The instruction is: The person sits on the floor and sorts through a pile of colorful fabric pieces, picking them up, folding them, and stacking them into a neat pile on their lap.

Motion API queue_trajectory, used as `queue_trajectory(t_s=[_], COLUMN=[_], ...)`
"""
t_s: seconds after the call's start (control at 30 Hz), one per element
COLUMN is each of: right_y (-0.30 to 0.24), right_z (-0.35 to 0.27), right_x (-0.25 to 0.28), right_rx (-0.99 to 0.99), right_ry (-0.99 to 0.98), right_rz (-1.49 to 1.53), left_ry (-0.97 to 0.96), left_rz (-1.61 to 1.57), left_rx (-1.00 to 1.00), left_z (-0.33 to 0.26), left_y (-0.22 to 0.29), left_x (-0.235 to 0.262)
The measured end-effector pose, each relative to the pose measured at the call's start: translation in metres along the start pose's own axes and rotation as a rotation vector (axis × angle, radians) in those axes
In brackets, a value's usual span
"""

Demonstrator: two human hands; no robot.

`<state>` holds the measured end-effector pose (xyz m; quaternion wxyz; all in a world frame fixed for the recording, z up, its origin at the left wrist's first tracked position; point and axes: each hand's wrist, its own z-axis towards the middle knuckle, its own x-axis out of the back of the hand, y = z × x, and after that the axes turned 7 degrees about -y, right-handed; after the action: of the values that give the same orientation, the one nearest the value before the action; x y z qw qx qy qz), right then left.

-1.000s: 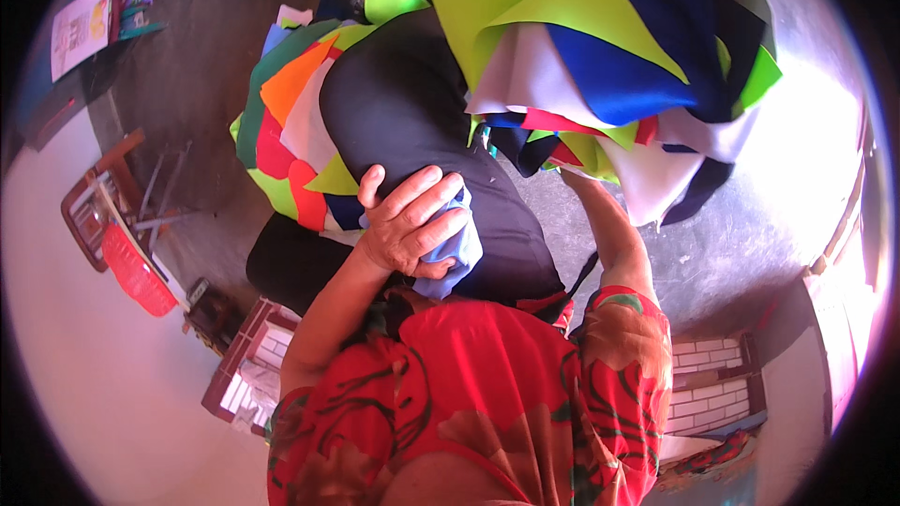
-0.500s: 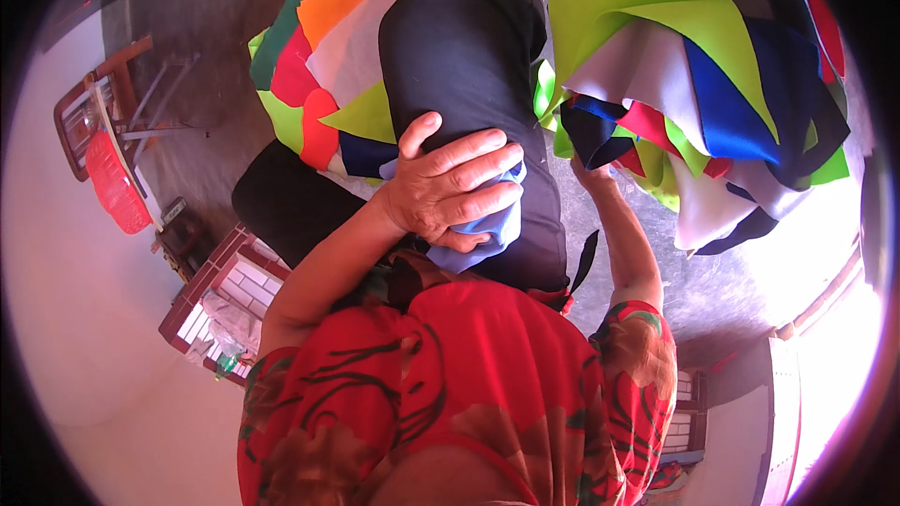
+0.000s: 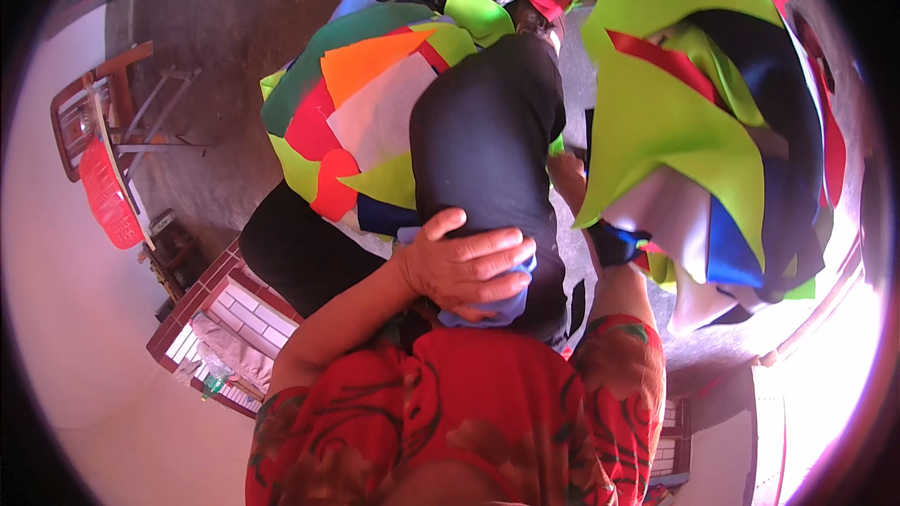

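On black-trousered leg (image 3: 487, 122): rested left hand (image 3: 472, 267), fingers bent over crumpled light-blue cloth (image 3: 502, 309); could not tell whether gripping.
Light-blue cloth: might have slipped with leg movement.
Lime, navy, white, red fabric bundle (image 3: 684, 145): spread right of leg, partly hiding right hand (image 3: 567, 173); could not tell finger state.
Bundle: might have slid apart if tugged.

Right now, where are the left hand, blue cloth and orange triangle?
Left hand (image 3: 459, 269), head view: on its back.
Blue cloth (image 3: 497, 310), head view: its lower part.
Orange triangle (image 3: 362, 66), head view: its middle.
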<state>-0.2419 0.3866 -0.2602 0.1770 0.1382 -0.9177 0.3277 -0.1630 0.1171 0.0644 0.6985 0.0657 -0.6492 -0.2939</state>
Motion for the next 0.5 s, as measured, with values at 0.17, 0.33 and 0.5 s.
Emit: queue_trajectory(t_s=[0.17, 0.33, 0.5], right_y=[-0.011, -0.024, -0.038], right_z=[-0.001, -0.004, -0.019], right_x=[0.004, 0.0, -0.003], right_rx=[0.016, 0.034, 0.017], right_ry=[-0.065, -0.073, -0.003], right_rz=[0.038, 0.156, 0.37], left_ry=[0.083, 0.1, 0.054], left_rz=[-0.006, -0.032, -0.027], left_rx=[-0.035, -0.017, -0.012], left_z=[0.001, 0.0, -0.002], left_y=[-0.006, -0.004, -0.001], left_x=[-0.001, -0.003, -0.006])
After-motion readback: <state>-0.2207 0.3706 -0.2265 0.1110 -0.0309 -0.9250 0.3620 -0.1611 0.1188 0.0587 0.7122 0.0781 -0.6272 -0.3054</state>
